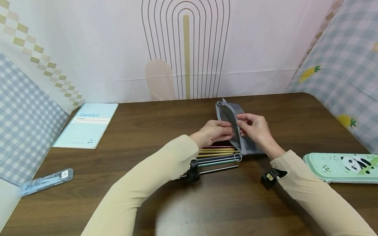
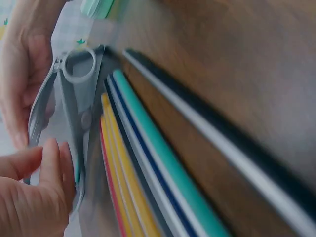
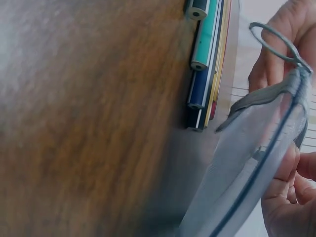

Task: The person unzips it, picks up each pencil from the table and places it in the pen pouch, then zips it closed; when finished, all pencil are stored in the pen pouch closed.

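Observation:
A grey zip pouch (image 1: 252, 145) with see-through mesh stands unzipped, its mouth facing left; a ring pull (image 1: 238, 157) hangs at its near end. My right hand (image 1: 255, 128) pinches the right edge of the mouth between thumb and fingers. My left hand (image 1: 213, 131) reaches into the mouth with fingers fairly straight, and its fingertips are partly hidden by the pouch in the left wrist view. Just below it lie several pencils (image 2: 143, 148) side by side: red, yellow, dark, navy and teal. One dark pencil (image 2: 212, 133) lies apart, nearer me.
At far left is a light-blue notebook (image 1: 85, 127), with a clear flat packet (image 1: 48, 181) nearer me. A mint panda pencil case (image 1: 348, 166) lies at right, beside my right forearm. Patterned cloth hangs along the table's back and sides.

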`<action>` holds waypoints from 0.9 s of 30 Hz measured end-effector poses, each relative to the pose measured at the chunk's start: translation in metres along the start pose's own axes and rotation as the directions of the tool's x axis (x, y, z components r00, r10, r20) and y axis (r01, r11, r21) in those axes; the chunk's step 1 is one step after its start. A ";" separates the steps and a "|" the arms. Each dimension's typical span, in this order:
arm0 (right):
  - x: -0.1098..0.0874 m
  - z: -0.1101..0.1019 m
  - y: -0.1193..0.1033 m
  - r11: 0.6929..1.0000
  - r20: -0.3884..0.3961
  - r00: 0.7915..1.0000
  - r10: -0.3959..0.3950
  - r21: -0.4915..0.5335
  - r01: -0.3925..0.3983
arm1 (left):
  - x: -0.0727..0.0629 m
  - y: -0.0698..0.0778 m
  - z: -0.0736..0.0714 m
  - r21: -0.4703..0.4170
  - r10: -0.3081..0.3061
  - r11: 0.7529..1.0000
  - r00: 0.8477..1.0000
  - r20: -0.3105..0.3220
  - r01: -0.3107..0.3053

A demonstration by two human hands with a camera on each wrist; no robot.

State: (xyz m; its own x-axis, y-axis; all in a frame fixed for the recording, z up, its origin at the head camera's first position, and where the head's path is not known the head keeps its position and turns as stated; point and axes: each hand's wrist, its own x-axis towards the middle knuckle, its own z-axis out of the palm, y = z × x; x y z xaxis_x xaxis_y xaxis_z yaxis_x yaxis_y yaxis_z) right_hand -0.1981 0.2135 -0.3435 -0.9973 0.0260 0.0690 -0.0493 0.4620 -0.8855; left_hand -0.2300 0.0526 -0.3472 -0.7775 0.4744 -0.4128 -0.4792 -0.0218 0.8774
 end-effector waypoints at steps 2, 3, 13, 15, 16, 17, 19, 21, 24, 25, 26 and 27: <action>0.000 0.000 0.000 1.000 -0.007 1.000 -0.001 0.006 0.001 | -0.005 0.002 -0.012 0.065 0.022 0.998 0.999 0.037 -0.024; 0.000 0.000 0.000 1.000 -0.009 1.000 -0.002 0.008 0.003 | -0.008 0.003 -0.020 0.100 0.025 0.995 0.998 0.058 -0.031; -0.001 -0.002 0.002 0.999 -0.018 1.000 0.019 0.026 -0.019 | -0.033 0.000 -0.087 0.570 0.024 0.817 0.992 0.127 -0.092; -0.001 -0.002 0.003 1.000 -0.018 1.000 0.021 0.018 -0.020 | -0.034 -0.002 -0.092 0.630 0.031 0.768 0.989 0.144 -0.116; -0.002 -0.003 0.002 1.000 -0.017 1.000 0.022 0.016 -0.022 | -0.035 -0.003 -0.094 0.649 0.034 0.750 0.987 0.155 -0.128; -0.002 -0.003 0.002 1.000 -0.015 1.000 0.023 0.014 -0.023 | -0.036 -0.004 -0.095 0.656 0.036 0.742 0.985 0.167 -0.138; -0.002 -0.003 0.002 1.000 -0.011 1.000 0.024 0.014 -0.024 | -0.036 -0.006 -0.096 0.668 0.041 0.727 0.982 0.185 -0.156; -0.002 -0.003 0.002 1.000 -0.010 1.000 0.023 0.016 -0.023 | -0.037 -0.007 -0.096 0.678 0.052 0.714 0.979 0.197 -0.174; -0.002 -0.003 0.001 1.000 -0.010 1.000 0.022 0.018 -0.022 | -0.037 -0.007 -0.096 0.717 0.075 0.667 0.975 0.207 -0.203; -0.002 -0.003 0.001 1.000 -0.009 1.000 0.021 0.019 -0.021 | -0.037 -0.007 -0.096 0.731 0.082 0.649 0.974 0.210 -0.212; -0.003 -0.003 0.001 1.000 -0.009 1.000 0.020 0.018 -0.020 | -0.037 -0.007 -0.096 0.743 0.088 0.633 0.973 0.212 -0.219; -0.003 -0.003 0.001 1.000 -0.008 1.000 0.020 0.018 -0.020 | -0.037 -0.007 -0.096 0.753 0.094 0.618 0.972 0.214 -0.226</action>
State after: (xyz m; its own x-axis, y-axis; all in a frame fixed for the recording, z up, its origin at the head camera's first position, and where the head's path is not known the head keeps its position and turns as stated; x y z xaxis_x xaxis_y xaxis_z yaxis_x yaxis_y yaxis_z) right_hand -0.1952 0.2166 -0.3435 -0.9976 0.0424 0.0554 -0.0308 0.4455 -0.8948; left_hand -0.2365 -0.0494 -0.3615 -0.7139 0.6476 -0.2664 0.1859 0.5420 0.8195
